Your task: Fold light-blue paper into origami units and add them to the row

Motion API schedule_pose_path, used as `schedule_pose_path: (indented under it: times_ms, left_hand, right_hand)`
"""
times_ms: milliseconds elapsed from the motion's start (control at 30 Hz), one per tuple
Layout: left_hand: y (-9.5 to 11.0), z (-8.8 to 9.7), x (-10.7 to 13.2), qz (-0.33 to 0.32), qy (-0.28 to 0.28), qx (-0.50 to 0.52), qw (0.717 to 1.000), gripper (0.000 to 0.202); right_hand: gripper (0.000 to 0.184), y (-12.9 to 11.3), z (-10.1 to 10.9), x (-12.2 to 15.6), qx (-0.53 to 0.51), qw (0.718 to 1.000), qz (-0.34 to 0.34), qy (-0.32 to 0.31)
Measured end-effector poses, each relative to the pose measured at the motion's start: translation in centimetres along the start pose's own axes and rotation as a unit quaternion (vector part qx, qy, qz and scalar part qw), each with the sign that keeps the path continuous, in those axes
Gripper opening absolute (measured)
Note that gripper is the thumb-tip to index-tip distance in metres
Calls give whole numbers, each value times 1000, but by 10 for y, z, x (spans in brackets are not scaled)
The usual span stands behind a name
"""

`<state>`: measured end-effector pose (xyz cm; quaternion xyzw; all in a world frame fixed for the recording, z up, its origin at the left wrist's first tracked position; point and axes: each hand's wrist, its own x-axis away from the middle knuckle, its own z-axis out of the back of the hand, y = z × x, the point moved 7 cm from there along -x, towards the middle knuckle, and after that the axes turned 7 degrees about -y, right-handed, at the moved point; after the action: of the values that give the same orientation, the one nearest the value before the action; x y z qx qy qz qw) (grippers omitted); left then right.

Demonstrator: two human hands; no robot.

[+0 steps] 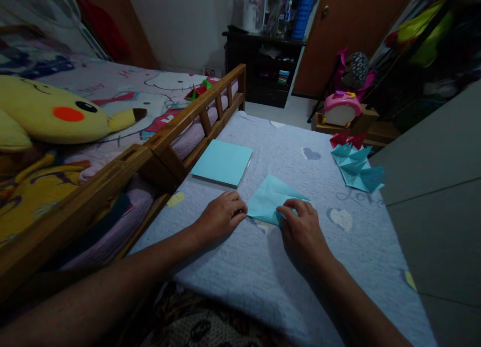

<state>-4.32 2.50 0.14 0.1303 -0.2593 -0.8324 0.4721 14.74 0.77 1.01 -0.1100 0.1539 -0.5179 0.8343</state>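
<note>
A light blue sheet of origami paper [268, 196], with crease lines across it, lies on the cloth-covered surface in front of me. My left hand [223, 214] pinches its left corner between thumb and fingers. On the right side of the sheet rests my right hand [300, 219], its fingers curled and the thumb and forefinger closed at the paper's near edge. Up and to the left of the sheet sits a stack of square blue paper [222, 162]. Folded blue paper pieces [356, 169] stand at the far right, with red folded paper [347, 139] behind them.
A wooden rail [210, 116] runs along the left side, beside a bed with a yellow plush toy [48, 111]. Pale cabinet panels [436, 186] border the right. Beyond the surface are a pink toy case [341, 109] and a dark cabinet [259, 68].
</note>
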Motion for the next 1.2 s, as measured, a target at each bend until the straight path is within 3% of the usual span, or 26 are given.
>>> schedule_pose_path:
  times_ms: [100, 200, 300, 333, 500, 767, 1200]
  left_hand:
    - [0, 0, 0, -7, -2, 3, 1000, 10]
    - [0, -1, 0, -11, 5, 9, 1000, 10]
    - [0, -1, 1, -13, 14, 16, 1000, 9]
    - [0, 0, 2, -12, 18, 18, 1000, 9]
    - [-2, 3, 4, 4, 35, 21, 999, 9]
    - [-4, 5, 8, 15, 59, 19, 998, 7]
    - [-3, 3, 9, 15, 78, -10, 997, 8]
  right_hand:
    - [37, -15, 3, -2, 44, 998, 33, -29]
    - [38, -31, 2, -10, 51, 993, 44, -96]
    - [17, -41, -1, -23, 62, 987, 23, -146]
    - [11, -42, -3, -28, 64, 985, 17, -159]
    - [18, -31, -14, -45, 44, 977, -43, -204]
    - [18, -24, -21, -44, 33, 978, -92, -185]
    - [15, -22, -23, -45, 15, 978, -111, -175]
